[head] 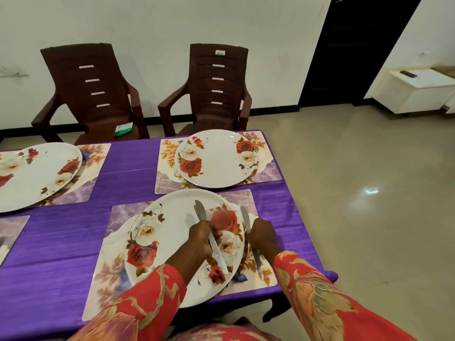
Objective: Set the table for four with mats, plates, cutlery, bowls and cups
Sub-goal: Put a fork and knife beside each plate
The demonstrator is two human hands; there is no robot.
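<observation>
On the purple tablecloth lie floral place mats, each with a white rose-patterned plate. The near plate rests on the near mat. My left hand is closed on a butter knife held over this plate, blade pointing away. My right hand grips a second knife along the plate's right rim, over the mat. A far plate sits on its mat. A third plate is at the left. A bare mat corner shows at the left edge.
Two dark brown plastic chairs stand beyond the table against the white wall; the left one has a green-white packet on its seat. The table's right edge drops to a tiled floor. A white cabinet stands far right.
</observation>
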